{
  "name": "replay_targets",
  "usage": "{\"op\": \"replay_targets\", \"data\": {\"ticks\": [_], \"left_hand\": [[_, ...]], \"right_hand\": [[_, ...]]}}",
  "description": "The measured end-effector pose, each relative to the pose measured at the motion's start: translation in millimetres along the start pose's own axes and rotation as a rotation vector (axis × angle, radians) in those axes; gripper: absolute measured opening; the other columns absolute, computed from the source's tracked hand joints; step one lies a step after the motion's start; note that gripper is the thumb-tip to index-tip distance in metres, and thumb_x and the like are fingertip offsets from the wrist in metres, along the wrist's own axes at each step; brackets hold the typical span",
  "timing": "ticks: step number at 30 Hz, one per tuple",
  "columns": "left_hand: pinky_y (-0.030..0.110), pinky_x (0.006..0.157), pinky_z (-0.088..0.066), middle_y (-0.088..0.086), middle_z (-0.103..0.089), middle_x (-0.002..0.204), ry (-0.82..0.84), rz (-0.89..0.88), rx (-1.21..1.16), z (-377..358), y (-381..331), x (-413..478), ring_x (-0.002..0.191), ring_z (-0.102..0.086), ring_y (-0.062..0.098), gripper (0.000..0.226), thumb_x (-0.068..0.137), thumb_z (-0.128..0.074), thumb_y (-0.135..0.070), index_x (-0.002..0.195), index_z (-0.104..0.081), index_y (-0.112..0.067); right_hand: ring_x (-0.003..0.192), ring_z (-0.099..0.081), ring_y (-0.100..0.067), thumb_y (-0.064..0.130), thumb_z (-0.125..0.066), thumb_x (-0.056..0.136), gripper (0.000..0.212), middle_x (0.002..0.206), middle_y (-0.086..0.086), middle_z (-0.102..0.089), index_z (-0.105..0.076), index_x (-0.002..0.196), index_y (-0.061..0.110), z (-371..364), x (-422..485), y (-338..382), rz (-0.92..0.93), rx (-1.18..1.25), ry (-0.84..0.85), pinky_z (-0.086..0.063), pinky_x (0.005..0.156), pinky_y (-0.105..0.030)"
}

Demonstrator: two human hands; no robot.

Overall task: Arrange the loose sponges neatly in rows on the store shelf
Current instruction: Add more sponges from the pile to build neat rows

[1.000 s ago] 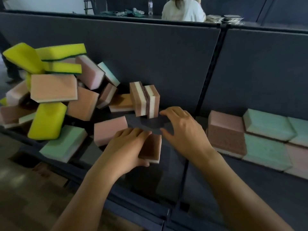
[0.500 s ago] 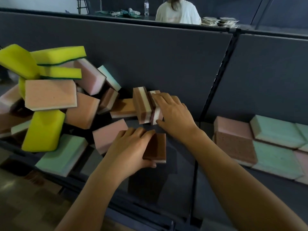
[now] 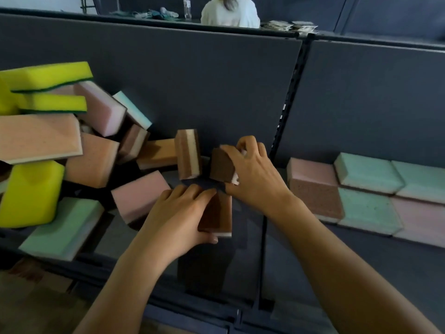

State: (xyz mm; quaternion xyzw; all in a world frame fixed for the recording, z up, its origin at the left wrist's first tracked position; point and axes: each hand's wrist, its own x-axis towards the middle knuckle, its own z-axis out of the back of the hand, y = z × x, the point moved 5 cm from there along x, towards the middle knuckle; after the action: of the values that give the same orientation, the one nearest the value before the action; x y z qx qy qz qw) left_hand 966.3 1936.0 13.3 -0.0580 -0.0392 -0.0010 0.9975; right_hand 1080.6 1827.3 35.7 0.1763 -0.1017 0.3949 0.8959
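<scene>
A loose heap of sponges [image 3: 48,141] in yellow, orange, pink and mint fills the left of the dark shelf [image 3: 216,273]. My left hand [image 3: 178,218] grips a brown sponge with a white base [image 3: 218,216] lying flat on the shelf. My right hand [image 3: 250,172] grips a second brown-and-white sponge [image 3: 221,166], tilted and lifted off the shelf near the back panel. One striped brown sponge [image 3: 187,154] stands upright just left of it. To the right, pink and mint sponges [image 3: 366,189] lie flat in neat rows.
A grey back panel [image 3: 204,88] rises behind the shelf, with a slotted upright post [image 3: 286,112] dividing left and right bays. A person in a white top [image 3: 230,10] sits beyond the panel, next to a bottle and papers. Wooden floor [image 3: 31,309] shows at bottom left.
My right hand reached to the pair of upright striped sponges, took hold of the right one and pulled it away to the right, tilted. My left hand kept holding the flat brown sponge.
</scene>
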Motion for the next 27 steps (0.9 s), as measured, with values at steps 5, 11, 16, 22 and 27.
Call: {"op": "replay_targets", "data": {"ticks": [5, 11, 16, 22, 27], "left_hand": [[0.033, 0.107, -0.033, -0.013, -0.039, 0.144, -0.017, -0.068, -0.019, 5.1, -26.3, -3.7, 0.132, -0.038, 0.014, 0.092, 0.073, -0.066, -0.067, 0.148, -0.023, -0.035], [0.032, 0.104, -0.033, -0.011, -0.041, 0.141, -0.034, -0.192, -0.027, 5.8, -72.7, 2.0, 0.128, -0.041, 0.015, 0.094, 0.073, -0.065, -0.069, 0.149, -0.022, -0.034], [0.035, 0.101, -0.038, -0.007, -0.05, 0.135, -0.037, -0.341, -0.022, -0.5, -132.4, 13.4, 0.121, -0.049, 0.018, 0.092, 0.071, -0.065, -0.071, 0.146, -0.03, -0.031], [0.035, 0.105, -0.035, -0.008, -0.043, 0.143, -0.026, -0.463, -0.045, -12.2, -207.3, 33.1, 0.128, -0.045, 0.016, 0.094, 0.07, -0.066, -0.07, 0.147, -0.025, -0.035], [0.033, 0.108, -0.032, -0.008, -0.041, 0.143, -0.007, -0.49, -0.029, -24.1, -269.5, 48.5, 0.128, -0.042, 0.015, 0.092, 0.074, -0.062, -0.07, 0.148, -0.021, -0.033]], "right_hand": [[0.119, -0.041, -0.026, 0.035, -0.073, 0.081, 0.062, 0.134, -0.004, -0.039, -0.049, 0.137, 0.022, 23.5, -38.2, -25.5, -0.111, 0.066, -0.079, -0.047, 0.094, -0.036], [0.112, -0.052, -0.026, 0.032, -0.077, 0.076, 0.062, 0.13, -0.005, -0.045, -0.054, 0.132, 0.017, 60.9, -95.7, -53.3, -0.213, 0.071, -0.25, -0.053, 0.084, -0.038], [0.111, -0.053, -0.025, 0.032, -0.08, 0.075, 0.065, 0.131, -0.005, -0.044, -0.054, 0.133, 0.018, 88.3, -143.4, -86.1, -0.313, 0.071, -0.308, -0.051, 0.084, -0.034], [0.111, -0.054, -0.026, 0.029, -0.083, 0.073, 0.067, 0.131, -0.006, -0.045, -0.053, 0.132, 0.017, 120.1, -206.3, -137.8, -0.412, 0.048, -0.375, -0.054, 0.084, -0.038], [0.112, -0.053, -0.025, 0.026, -0.082, 0.074, 0.066, 0.13, -0.005, -0.044, -0.054, 0.133, 0.016, 145.5, -249.8, -183.9, -0.437, 0.07, -0.388, -0.056, 0.083, -0.043]]}}
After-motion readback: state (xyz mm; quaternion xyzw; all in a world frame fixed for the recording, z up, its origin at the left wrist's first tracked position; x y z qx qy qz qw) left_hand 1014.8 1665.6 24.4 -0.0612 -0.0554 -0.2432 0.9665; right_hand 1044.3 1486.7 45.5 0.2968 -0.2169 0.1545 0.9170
